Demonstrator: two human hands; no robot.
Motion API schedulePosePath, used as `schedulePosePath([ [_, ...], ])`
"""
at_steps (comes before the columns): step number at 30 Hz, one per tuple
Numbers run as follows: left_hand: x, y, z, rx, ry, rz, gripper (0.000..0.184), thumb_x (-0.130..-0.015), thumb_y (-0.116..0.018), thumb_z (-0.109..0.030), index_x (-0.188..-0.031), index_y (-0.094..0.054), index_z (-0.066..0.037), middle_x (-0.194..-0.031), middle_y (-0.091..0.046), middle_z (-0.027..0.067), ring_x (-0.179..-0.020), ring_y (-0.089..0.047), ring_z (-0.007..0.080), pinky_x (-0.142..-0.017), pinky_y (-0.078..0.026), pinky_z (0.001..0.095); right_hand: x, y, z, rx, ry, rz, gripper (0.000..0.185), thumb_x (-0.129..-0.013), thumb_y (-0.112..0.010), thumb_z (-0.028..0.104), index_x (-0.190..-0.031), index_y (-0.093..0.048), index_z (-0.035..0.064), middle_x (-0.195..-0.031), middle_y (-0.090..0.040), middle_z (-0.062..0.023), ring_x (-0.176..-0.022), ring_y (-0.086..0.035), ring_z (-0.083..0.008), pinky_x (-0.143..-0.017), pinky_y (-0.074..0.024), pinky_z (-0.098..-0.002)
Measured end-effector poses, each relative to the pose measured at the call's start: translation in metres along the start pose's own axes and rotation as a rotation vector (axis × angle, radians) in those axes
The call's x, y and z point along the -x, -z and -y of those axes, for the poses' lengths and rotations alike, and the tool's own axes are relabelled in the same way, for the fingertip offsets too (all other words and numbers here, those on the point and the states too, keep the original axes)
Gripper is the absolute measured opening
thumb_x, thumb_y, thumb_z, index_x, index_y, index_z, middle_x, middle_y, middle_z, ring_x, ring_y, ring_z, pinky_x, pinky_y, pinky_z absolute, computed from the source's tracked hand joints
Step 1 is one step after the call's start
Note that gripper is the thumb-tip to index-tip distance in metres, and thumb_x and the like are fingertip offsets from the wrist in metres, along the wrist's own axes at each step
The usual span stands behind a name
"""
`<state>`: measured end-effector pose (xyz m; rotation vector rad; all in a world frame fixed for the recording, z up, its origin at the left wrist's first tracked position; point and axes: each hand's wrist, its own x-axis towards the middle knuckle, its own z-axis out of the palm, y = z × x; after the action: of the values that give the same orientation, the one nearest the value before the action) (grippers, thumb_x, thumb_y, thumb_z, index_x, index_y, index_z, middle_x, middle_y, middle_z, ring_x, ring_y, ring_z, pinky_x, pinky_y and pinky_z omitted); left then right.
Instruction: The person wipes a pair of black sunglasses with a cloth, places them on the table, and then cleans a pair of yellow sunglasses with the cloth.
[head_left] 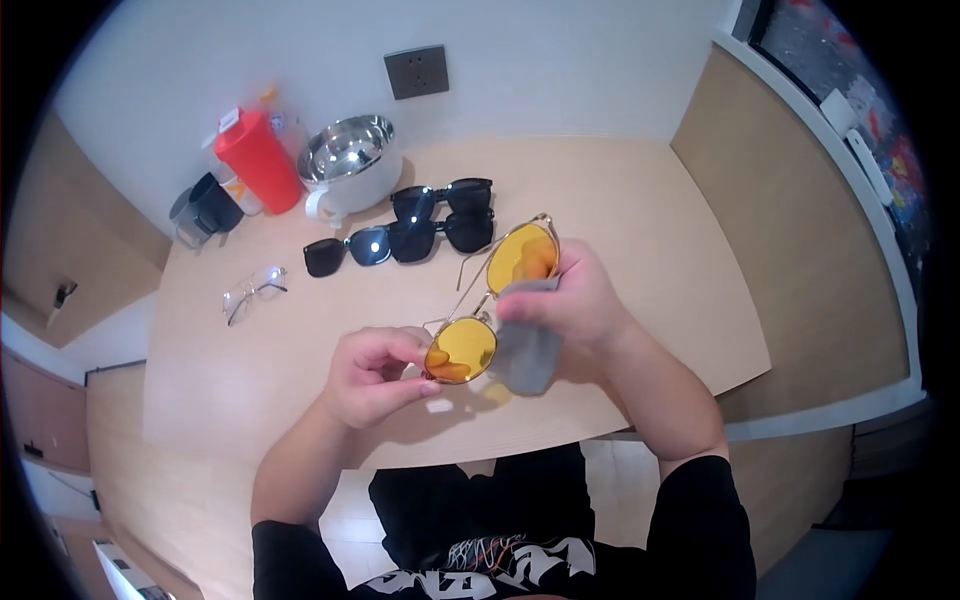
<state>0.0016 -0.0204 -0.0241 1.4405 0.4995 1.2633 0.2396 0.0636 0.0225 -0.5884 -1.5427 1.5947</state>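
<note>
A pair of yellow-tinted glasses [463,350] with thin gold frames is held up at a slant above the table. My left hand [375,378] pinches the rim of its lower left lens between thumb and fingers. My right hand [575,300] holds a grey cloth [528,355] against the other lens, with the thumb in front and fingers seen through the yellow lens. The cloth hangs down below the right hand. Behind the glasses, dark sunglasses [412,241] lie on the table, and clear glasses [256,292] rest farther left.
On the wooden table [640,200], a steel-lined white bowl [350,180], a red bottle [258,160] and dark cups [215,203] stand at the back left. A wooden partition [780,200] borders the right side. A socket [417,72] is on the wall.
</note>
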Motion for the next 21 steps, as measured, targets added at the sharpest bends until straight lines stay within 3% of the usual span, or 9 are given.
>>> schedulePosePath([
  [4,-0.001,-0.002,-0.001,-0.005,0.010,-0.019,0.025,-0.074,-0.068,0.013,-0.095,-0.063,0.001,-0.095,-0.063,0.0154,-0.087,-0.062,0.0199,-0.077,-0.049,0.0292,0.001,-0.003,0.009,-0.080,-0.107,-0.126,0.028,-0.077,-0.080,0.019,-0.073,-0.054,0.0089,-0.075,-0.060,0.0015,-0.066,-0.054,-0.0067,-0.061,-0.0454,-0.0207],
  [10,0.001,0.000,0.002,0.010,-0.001,0.018,0.026,-0.073,-0.067,0.013,-0.096,-0.062,0.001,-0.095,-0.064,0.0162,-0.088,-0.062,0.0213,-0.078,-0.049,0.0317,-0.011,0.028,-0.005,-0.013,0.167,-0.168,0.038,-0.083,-0.075,0.023,-0.066,-0.043,0.0122,-0.065,-0.052,0.0047,-0.059,-0.044,-0.0025,-0.053,-0.0369,-0.0191],
  [13,0.001,-0.001,0.003,0.018,-0.023,0.037,0.027,-0.074,-0.067,0.014,-0.096,-0.062,0.000,-0.095,-0.064,0.0164,-0.088,-0.062,0.0220,-0.079,-0.049,0.0324,-0.011,0.032,-0.006,-0.071,0.151,-0.166,0.034,-0.083,-0.075,0.020,-0.064,-0.049,0.0095,-0.066,-0.060,-0.0008,-0.062,-0.054,-0.0057,-0.055,-0.0441,-0.0214],
  [16,0.001,0.003,0.006,-0.010,-0.038,0.068,0.028,-0.074,-0.066,0.014,-0.097,-0.062,0.000,-0.095,-0.064,0.0163,-0.089,-0.062,0.0221,-0.079,-0.049,0.0322,-0.010,0.028,-0.005,-0.031,0.176,-0.169,0.037,-0.084,-0.074,0.029,-0.068,-0.045,0.0121,-0.065,-0.053,0.0043,-0.060,-0.046,-0.0028,-0.054,-0.0378,-0.0190],
  [21,0.002,0.001,0.004,0.036,-0.007,0.022,0.028,-0.075,-0.066,0.013,-0.099,-0.061,0.000,-0.095,-0.064,0.0160,-0.090,-0.062,0.0217,-0.080,-0.048,0.0314,-0.012,0.027,-0.014,-0.096,0.129,-0.054,0.028,-0.082,-0.075,0.020,-0.069,-0.052,0.0088,-0.071,-0.062,-0.0010,-0.065,-0.057,-0.0066,-0.059,-0.0470,-0.0235],
])
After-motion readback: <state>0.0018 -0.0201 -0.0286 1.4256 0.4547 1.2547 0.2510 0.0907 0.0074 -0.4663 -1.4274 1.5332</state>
